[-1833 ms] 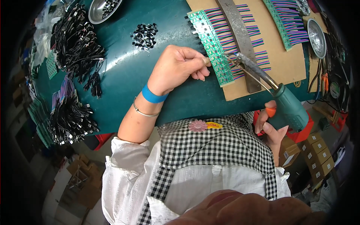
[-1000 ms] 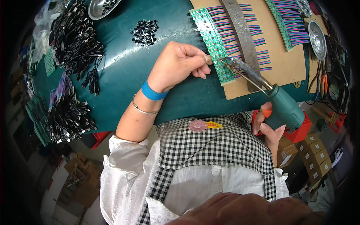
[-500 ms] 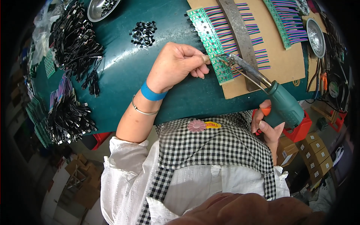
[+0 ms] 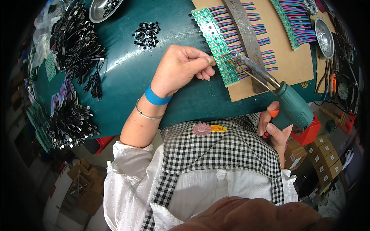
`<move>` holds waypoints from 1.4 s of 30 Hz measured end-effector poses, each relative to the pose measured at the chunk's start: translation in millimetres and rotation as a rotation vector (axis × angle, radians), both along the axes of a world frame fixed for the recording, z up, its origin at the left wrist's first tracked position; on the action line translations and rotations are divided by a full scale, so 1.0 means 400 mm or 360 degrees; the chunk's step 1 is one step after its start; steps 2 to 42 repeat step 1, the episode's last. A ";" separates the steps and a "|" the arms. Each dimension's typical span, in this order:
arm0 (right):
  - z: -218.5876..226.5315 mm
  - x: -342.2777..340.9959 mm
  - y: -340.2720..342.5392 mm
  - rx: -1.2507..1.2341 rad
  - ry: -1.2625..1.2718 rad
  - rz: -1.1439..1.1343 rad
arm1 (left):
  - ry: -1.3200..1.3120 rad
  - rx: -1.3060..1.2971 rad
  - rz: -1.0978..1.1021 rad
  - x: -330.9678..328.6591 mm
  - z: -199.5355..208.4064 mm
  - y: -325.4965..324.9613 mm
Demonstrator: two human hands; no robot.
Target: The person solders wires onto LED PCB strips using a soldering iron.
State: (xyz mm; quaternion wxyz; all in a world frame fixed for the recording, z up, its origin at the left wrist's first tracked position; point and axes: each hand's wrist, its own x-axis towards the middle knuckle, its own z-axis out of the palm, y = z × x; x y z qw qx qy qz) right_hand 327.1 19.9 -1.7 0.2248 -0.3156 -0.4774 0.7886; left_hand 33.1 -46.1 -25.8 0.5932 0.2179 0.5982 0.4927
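My right hand [image 4: 274,129] is wrapped round the grip of a green soldering gun [image 4: 293,104] with an orange trigger. Its metal barrel points up and left, and the tip is over the lower part of a green circuit board panel [image 4: 211,32]. At the panel's left edge, close to that tip, the thumb and index finger of my left hand [image 4: 187,67] are pinched together; what they hold is too small to make out. Black parts stick out along the panel's left edge, and striped wires [image 4: 231,34] run from its right side. A metal bar [image 4: 246,38] lies across the wires.
The panel rests on cardboard [image 4: 296,71] on a green table. Small black parts [image 4: 146,34] are heaped left of it, near a metal bowl [image 4: 95,11]. Black cable bundles [image 4: 79,42] cover the left side. A second wired panel [image 4: 285,23] and a metal dish [image 4: 324,38] sit at right.
The soldering gun has shifted very slightly, its tip still over the panel's lower part. My left hand stays pinched in nearly the same place.
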 end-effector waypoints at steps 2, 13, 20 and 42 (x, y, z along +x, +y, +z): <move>0.001 0.001 0.002 0.0023 -0.0013 0.0027 | 0.0001 0.0011 0.0001 0.001 0.000 0.000; 0.001 0.001 0.002 0.0023 -0.0013 0.0027 | 0.0001 0.0011 0.0001 0.001 0.000 0.000; 0.001 0.001 0.002 0.0023 -0.0013 0.0027 | 0.0001 0.0011 0.0001 0.001 0.000 0.000; 0.001 0.001 0.002 0.0023 -0.0013 0.0027 | 0.0001 0.0011 0.0001 0.001 0.000 0.000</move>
